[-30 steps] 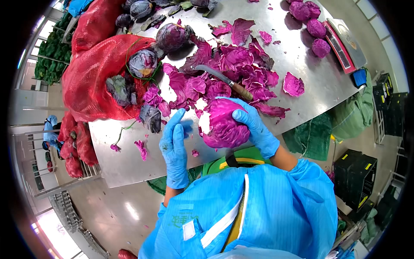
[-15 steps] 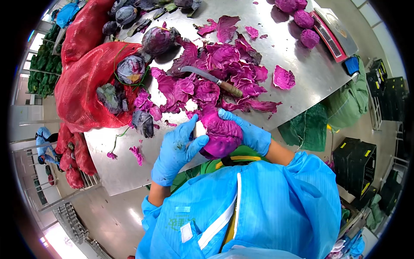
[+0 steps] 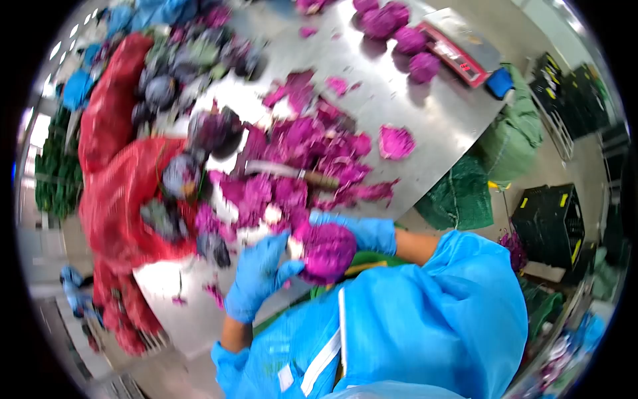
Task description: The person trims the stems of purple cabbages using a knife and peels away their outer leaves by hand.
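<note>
Between my two blue-gloved hands is a peeled purple cabbage, at the near edge of the metal table. My left hand holds its left side, by the pale cut part. My right hand wraps behind its upper right side, with some fingers hidden. Just beyond lies a pile of torn purple leaves. A curved knife with a wooden handle rests on that pile. Unpeeled cabbages, one of them dark, sit to the left of the leaves.
Red mesh sacks of cabbages line the left side. At the far right of the table are several peeled cabbages beside a red scale. Black crates stand on the floor at right. A person in blue is at far left.
My left hand has closed onto the cabbage, which has turned and shows a smoother side. The view has swung, so the table's things appear lower and further left.
</note>
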### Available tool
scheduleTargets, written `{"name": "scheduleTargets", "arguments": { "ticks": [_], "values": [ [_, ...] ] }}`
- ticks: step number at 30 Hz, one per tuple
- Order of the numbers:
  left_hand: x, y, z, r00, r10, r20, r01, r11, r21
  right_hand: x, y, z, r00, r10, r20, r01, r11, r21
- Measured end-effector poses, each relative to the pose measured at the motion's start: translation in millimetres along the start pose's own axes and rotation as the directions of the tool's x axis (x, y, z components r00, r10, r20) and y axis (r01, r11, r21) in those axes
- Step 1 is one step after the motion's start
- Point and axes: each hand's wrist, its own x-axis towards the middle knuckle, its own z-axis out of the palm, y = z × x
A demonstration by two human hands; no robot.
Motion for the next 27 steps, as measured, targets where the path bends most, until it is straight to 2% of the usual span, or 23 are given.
{"name": "scheduleTargets", "arguments": {
  "ticks": [1,2,3,4,5,6,7,8,10,11,12,13,14,16,17,18,20,21,22,23,24,26,27],
  "values": [
    [0.2,-3.2,2.9,0.997,0.071,-0.016,-0.070,0.995,0.065,-6.6,-18.5,15.3,0.950,0.310,-0.046,-0.155,0.592,0.791],
    [1.9,-1.5,3.3,0.993,0.110,-0.032,-0.106,0.988,0.110,-1.6,-19.8,18.6,0.923,0.367,0.118,-0.173,0.122,0.977],
    [1.8,1.0,5.3,0.992,0.119,-0.040,-0.112,0.983,0.146,3.5,-21.1,21.3,0.867,0.413,0.278,-0.115,-0.377,0.919],
    [5.9,7.1,3.9,0.977,0.175,-0.121,-0.157,0.977,0.141,8.9,0.9,-1.1,0.831,0.256,0.493,-0.093,-0.811,0.578],
    [11.5,11.9,10.9,0.964,0.151,-0.217,-0.125,0.984,0.127,12.7,21.0,-25.4,0.814,0.011,0.581,-0.027,-0.998,0.056],
    [16.1,12.5,18.3,0.944,0.119,-0.309,-0.092,0.990,0.103,13.2,30.4,-36.8,0.823,-0.241,0.514,0.050,-0.871,-0.489],
    [19.9,8.6,20.8,0.944,0.077,-0.320,-0.070,0.997,0.034,7.7,30.7,-35.7,0.778,-0.240,0.581,-0.091,-0.957,-0.274],
    [20.7,5.1,26.9,0.950,-0.076,-0.302,0.053,0.995,-0.083,1.6,34.6,-34.5,0.747,-0.185,0.638,-0.152,-0.983,-0.107],
    [30.4,13.8,36.8,0.838,-0.242,-0.489,0.057,0.930,-0.363,-7.7,46.1,-36.3,0.693,-0.041,0.720,-0.222,-0.962,0.159],
    [34.2,8.8,42.3,0.753,-0.229,-0.617,0.046,0.953,-0.298,-9.8,56.3,-41.4,0.674,0.048,0.738,-0.219,-0.940,0.262],
    [38.4,13.1,49.0,0.684,-0.331,-0.650,0.008,0.895,-0.447,-12.3,67.3,-48.3,0.653,0.137,0.745,-0.221,-0.906,0.360],
    [34.0,-15.8,70.1,0.736,-0.387,-0.555,-0.079,0.765,-0.639,-15.1,83.8,-66.6,0.583,0.142,0.800,-0.113,-0.961,0.253],
    [43.5,-7.1,76.9,0.765,-0.492,-0.415,-0.115,0.530,-0.840,-15.4,101.9,-80.4,0.581,0.327,0.746,0.054,-0.929,0.366],
    [56.5,15.7,90.7,0.845,-0.534,-0.023,-0.036,-0.014,-0.999,-8.0,89.6,-65.0,0.431,0.445,0.785,-0.097,-0.842,0.530],
    [62.5,19.0,93.3,0.846,-0.521,0.115,-0.002,-0.219,-0.976,-14.7,93.3,-67.5,0.501,0.484,0.717,-0.347,-0.647,0.679],
    [68.1,19.0,90.4,0.819,-0.530,0.219,0.002,-0.381,-0.925,-27.0,101.0,-71.8,0.569,0.446,0.691,-0.397,-0.587,0.706],
    [73.3,8.9,87.2,0.907,-0.396,0.146,-0.023,-0.393,-0.919,-45.7,122.9,-67.7,0.693,0.409,0.593,-0.432,-0.423,0.797],
    [79.7,2.6,84.0,0.902,-0.394,0.176,0.038,-0.334,-0.942,-48.0,138.0,-69.5,0.693,0.607,0.389,-0.312,-0.234,0.921],
    [87.6,-2.7,80.4,0.895,-0.396,0.205,0.098,-0.273,-0.957,-50.5,151.3,-66.1,0.741,0.599,0.303,-0.220,-0.210,0.953],
    [105.9,1.9,68.1,0.928,-0.264,0.262,0.191,-0.265,-0.945,-48.7,155.0,-58.6,0.822,0.473,0.316,-0.108,-0.416,0.903],
    [114.6,18.6,56.4,0.850,-0.373,0.372,0.347,-0.136,-0.928,-48.2,157.3,-48.4,0.893,0.344,0.289,-0.020,-0.611,0.791],
    [134.1,15.3,54.2,0.861,-0.357,0.361,0.312,-0.189,-0.931,-54.3,163.3,-27.6,0.839,0.385,0.385,0.023,-0.732,0.681],
    [143.3,13.8,51.0,0.902,-0.231,0.366,0.265,-0.374,-0.889,-57.8,165.5,-11.4,0.776,0.471,0.419,0.105,-0.752,0.651]
  ]
}}
